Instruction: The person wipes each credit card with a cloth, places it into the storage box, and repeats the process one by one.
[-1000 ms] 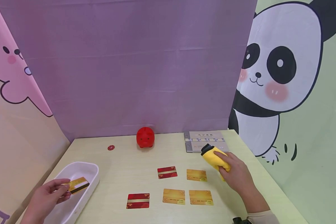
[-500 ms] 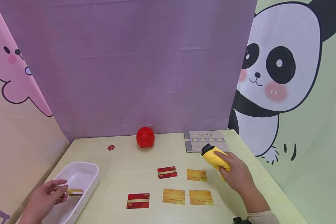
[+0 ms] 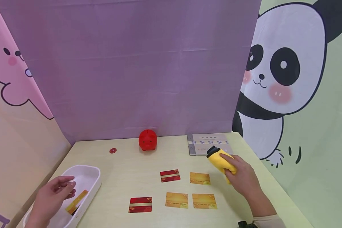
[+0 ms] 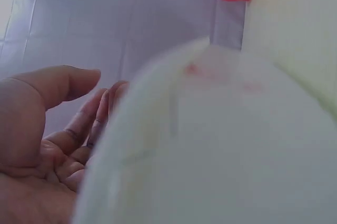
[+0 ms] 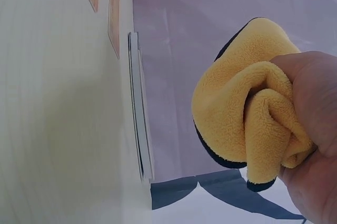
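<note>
So, the gold card is down in the tray

My left hand hangs over the tray, thumb and fingers apart, holding nothing; the card sits inside, just below my fingertips, flat or leaning I cannot tell. I judge the step in hand to be letting it go there. Well right of the tray, my right hand grips a bunched yellow cloth. Two red cards and three more gold cards lie between. Lifting another would probably call for catching its thin edge.
</note>
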`<action>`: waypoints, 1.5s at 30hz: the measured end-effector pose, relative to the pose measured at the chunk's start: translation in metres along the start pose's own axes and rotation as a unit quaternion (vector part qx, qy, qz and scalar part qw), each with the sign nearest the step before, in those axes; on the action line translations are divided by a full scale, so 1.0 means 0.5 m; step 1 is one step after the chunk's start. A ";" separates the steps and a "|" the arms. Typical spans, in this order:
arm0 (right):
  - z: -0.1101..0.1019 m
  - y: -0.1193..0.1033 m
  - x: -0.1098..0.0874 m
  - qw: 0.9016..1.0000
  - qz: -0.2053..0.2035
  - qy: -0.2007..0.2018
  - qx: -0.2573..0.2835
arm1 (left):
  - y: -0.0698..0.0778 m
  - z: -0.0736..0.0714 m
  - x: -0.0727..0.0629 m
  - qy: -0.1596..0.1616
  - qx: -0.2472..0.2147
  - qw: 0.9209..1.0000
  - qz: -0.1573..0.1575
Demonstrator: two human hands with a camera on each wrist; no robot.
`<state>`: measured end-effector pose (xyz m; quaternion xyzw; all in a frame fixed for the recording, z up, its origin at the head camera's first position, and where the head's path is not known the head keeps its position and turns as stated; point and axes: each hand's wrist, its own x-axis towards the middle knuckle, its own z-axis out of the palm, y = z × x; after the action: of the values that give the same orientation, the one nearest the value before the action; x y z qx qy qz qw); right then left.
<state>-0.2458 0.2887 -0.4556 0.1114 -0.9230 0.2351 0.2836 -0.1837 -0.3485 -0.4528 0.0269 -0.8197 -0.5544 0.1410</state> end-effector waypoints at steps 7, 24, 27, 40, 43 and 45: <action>-0.001 0.005 -0.003 1.000 0.011 0.000 0.002 | 0.025 0.046 0.011 0.003 0.007 0.999 0.037; 0.003 0.028 -0.002 1.000 0.030 0.003 0.005 | 0.060 0.166 0.028 -0.045 0.013 0.993 0.108; 0.003 0.029 -0.003 0.999 0.039 -0.001 0.004 | 0.063 0.188 0.030 -0.065 0.015 0.992 0.109; 0.001 0.047 -0.008 0.999 0.050 0.005 0.005 | 0.062 0.289 0.031 -0.194 0.012 0.977 0.084; 0.000 0.052 -0.009 0.999 0.051 0.011 0.009 | 0.058 0.306 0.027 -0.223 0.018 0.972 0.077; 0.000 0.054 -0.009 0.998 0.052 0.010 0.014 | 0.056 0.316 0.024 -0.239 0.023 0.968 0.075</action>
<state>-0.2510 0.3125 -0.4681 0.0648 -0.9212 0.2637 0.2786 -0.2335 -0.1979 -0.4792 -0.1652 -0.8417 -0.5137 -0.0186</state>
